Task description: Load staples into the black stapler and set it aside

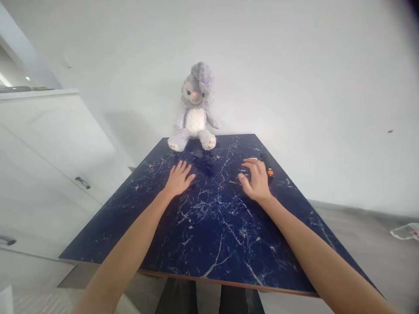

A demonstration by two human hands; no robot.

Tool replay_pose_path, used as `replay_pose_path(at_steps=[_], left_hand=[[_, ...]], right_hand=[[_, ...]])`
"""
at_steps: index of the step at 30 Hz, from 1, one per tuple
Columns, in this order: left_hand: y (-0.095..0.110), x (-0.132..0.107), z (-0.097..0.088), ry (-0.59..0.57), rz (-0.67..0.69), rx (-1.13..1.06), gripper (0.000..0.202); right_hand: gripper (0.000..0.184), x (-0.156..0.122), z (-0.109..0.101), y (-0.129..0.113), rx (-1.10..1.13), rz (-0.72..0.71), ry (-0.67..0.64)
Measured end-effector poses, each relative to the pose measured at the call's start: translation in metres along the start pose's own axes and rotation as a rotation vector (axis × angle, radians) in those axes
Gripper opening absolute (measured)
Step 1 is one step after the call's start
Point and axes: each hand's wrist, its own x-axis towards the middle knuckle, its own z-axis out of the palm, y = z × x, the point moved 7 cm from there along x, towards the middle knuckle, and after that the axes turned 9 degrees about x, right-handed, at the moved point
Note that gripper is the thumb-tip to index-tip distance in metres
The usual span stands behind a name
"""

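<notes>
My left hand (178, 178) lies flat on the blue marble-patterned table (209, 244), palm down with fingers spread, holding nothing. My right hand (255, 178) is over the right part of the tabletop. Its fingers are curved and its thumb stands apart, with a visible gap between them. Just beyond that hand is a black object with an orange band (270, 172), partly covered by the fingers, so its kind is unclear. A small white edge (251, 158) shows behind the right fingers. At the far end sits a grey-lilac plush rabbit (196, 121), leaning on the wall.
White cabinets (55, 152) with dark handles stand along the left side. A pale wall (294, 78) rises behind the table. On the floor at the far right is a clear plastic item (406, 231). The table's front edge (203, 279) runs above my legs.
</notes>
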Motion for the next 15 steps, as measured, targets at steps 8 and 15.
replay_pose_path(at_steps=[8, 15], left_hand=[[0.003, 0.002, 0.023, -0.275, 0.042, -0.101, 0.076], [0.009, 0.000, 0.016, -0.160, 0.105, -0.079, 0.064]], right_hand=[[0.069, -0.020, 0.080, -0.004, 0.025, -0.056, -0.636], [0.074, -0.021, 0.087, 0.009, 0.000, -0.043, -0.634]])
